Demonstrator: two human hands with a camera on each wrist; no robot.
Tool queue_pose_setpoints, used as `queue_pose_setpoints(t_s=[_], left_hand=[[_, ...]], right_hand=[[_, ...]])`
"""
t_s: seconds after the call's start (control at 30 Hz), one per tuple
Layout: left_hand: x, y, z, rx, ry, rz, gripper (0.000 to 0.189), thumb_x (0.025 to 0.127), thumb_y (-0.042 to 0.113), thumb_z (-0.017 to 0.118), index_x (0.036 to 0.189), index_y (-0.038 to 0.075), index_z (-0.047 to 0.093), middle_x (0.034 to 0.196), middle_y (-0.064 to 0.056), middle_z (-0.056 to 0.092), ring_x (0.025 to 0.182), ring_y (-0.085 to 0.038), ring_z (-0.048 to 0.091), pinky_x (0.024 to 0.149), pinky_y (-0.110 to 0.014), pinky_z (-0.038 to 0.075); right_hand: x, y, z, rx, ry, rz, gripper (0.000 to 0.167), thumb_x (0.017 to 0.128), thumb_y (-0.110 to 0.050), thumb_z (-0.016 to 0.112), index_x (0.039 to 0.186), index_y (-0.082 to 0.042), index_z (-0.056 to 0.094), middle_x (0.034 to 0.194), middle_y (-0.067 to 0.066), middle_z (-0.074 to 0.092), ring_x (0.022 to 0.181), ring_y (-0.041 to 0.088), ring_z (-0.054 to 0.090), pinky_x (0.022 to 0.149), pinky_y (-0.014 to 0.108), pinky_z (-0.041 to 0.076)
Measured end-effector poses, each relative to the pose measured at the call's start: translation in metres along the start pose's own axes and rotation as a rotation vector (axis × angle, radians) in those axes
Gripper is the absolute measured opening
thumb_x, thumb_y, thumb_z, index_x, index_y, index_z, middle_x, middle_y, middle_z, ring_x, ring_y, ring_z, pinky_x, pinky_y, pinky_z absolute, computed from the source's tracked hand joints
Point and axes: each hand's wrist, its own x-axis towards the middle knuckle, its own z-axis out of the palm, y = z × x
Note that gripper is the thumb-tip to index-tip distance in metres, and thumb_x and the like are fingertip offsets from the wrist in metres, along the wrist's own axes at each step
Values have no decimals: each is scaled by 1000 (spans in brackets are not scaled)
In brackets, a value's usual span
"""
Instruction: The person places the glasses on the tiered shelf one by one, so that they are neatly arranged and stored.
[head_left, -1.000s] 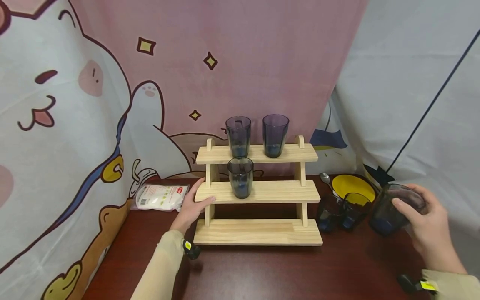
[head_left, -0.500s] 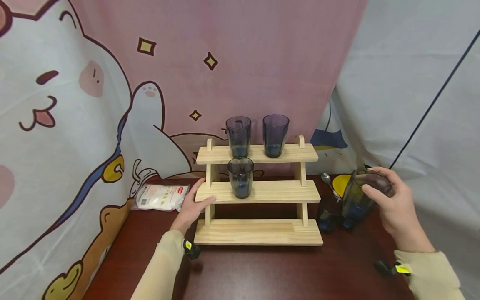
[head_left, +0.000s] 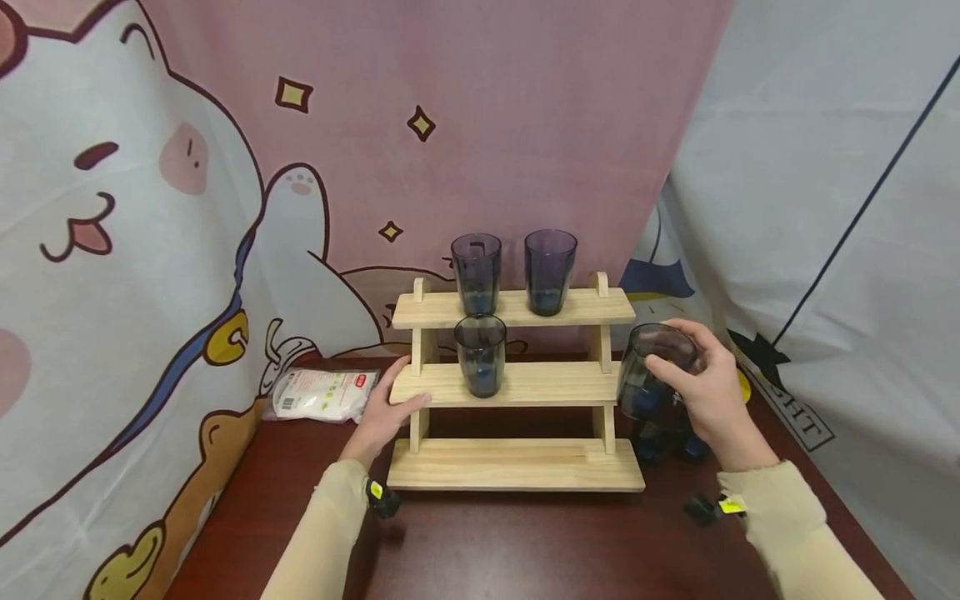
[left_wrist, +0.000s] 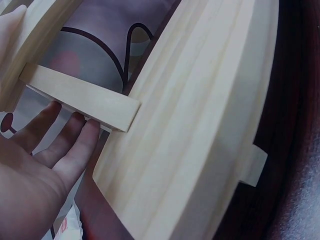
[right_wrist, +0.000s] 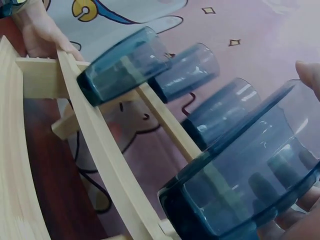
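A three-tier wooden display stand (head_left: 517,462) stands on the dark red table. My left hand (head_left: 386,412) holds its left end, with the thumb on the middle board and the fingers (left_wrist: 82,137) against the side support. My right hand (head_left: 708,383) grips a dark tinted drinking glass (head_left: 637,375), tilted slightly, by its upper part. In the head view this glass overlaps the middle board's right end. Another glass (head_left: 482,358) is upright on the middle tier, left of centre. Two more, a left glass (head_left: 477,271) and a right glass (head_left: 551,271), occupy the top tier.
Behind my right hand, dark glasses (head_left: 651,446) stand on the table beside the stand, partly hidden. A yellow plate (head_left: 744,386) barely shows past the hand. A plastic-wrapped white packet (head_left: 322,393) lies left of the stand. Printed cloth (head_left: 600,108) hangs at the back and sides.
My right hand has carried the glass leftward, from the far right of the table to the right end of the middle tier. The left hand and the stand have stayed in place.
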Motion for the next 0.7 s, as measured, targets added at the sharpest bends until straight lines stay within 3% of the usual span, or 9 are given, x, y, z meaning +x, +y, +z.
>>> queue_pose_setpoints(t_s=[0.3,0.5,0.7], left_hand=[[-1,-2,1,-30,9,48,84,91,28,86,158,47,40,150,-10,55,113,-27,65,92,-44,56],[0,-2,1,-48,8,53,84,91,24,86,158,45,41,151,-10,55,112,-25,66,91,-41,57],[0,-2,1,-24,8,50,84,91,28,87,158,45,40,155,-7,51,115,-26,64,94,-41,55]], right_hand=[[17,15,32,-25,-33,55,52,96,4,72,144,1,52,124,4,66,109,11,67,87,17,56],[25,24,51,-164,-25,133,57,96,-9,77,146,-1,51,123,5,61,103,11,63,86,15,54],[31,33,67,-212,-36,200,64,95,-19,81,150,-5,50,127,7,59,105,15,59,84,17,53]])
